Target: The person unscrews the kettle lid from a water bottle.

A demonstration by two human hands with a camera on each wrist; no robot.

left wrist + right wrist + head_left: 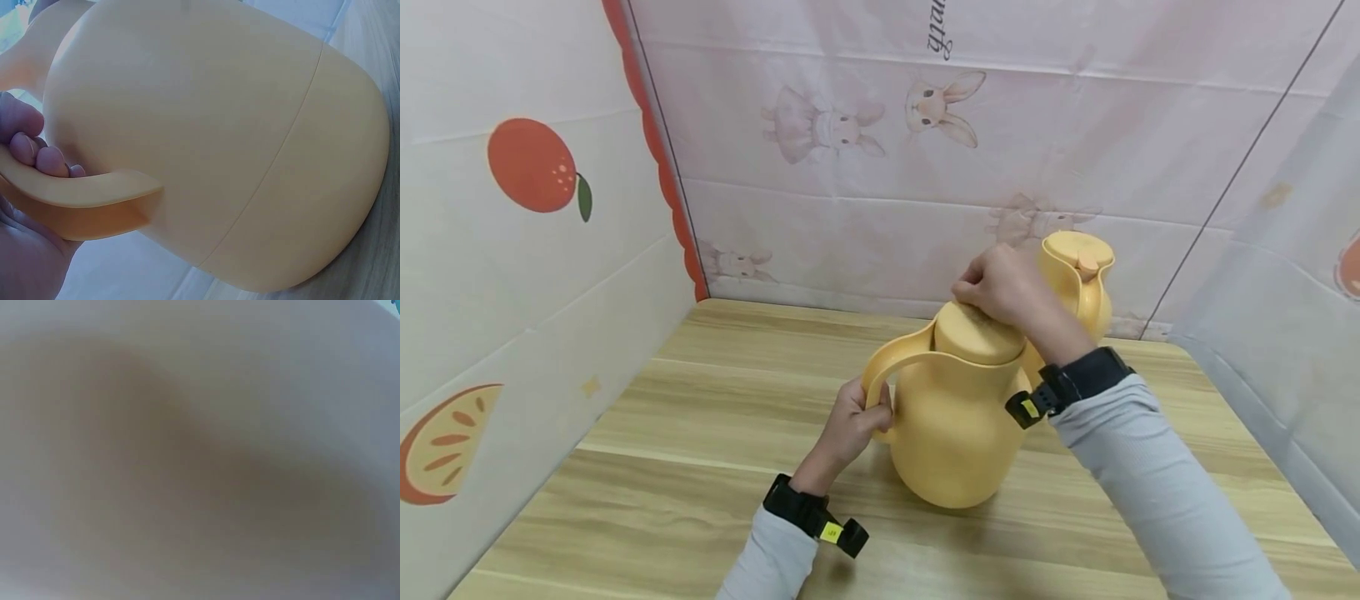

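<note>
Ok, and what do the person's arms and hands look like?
The left hand and right hand are bare. Light grey sleeves reach down to black wrist straps, each carrying a small black module with a yellow label.

A screened-off table nook before me, wood-grain tabletop (722,425), pink rabbit-print sheet (880,179) at the far side, fruit-print sheet (550,275) at the left, home or studio I can't tell

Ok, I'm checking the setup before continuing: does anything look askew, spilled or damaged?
Only the backdrop: its printed rabbits lie sideways, as if hung turned. No spill or damage shows on the front yellow jug or the tabletop.
</note>
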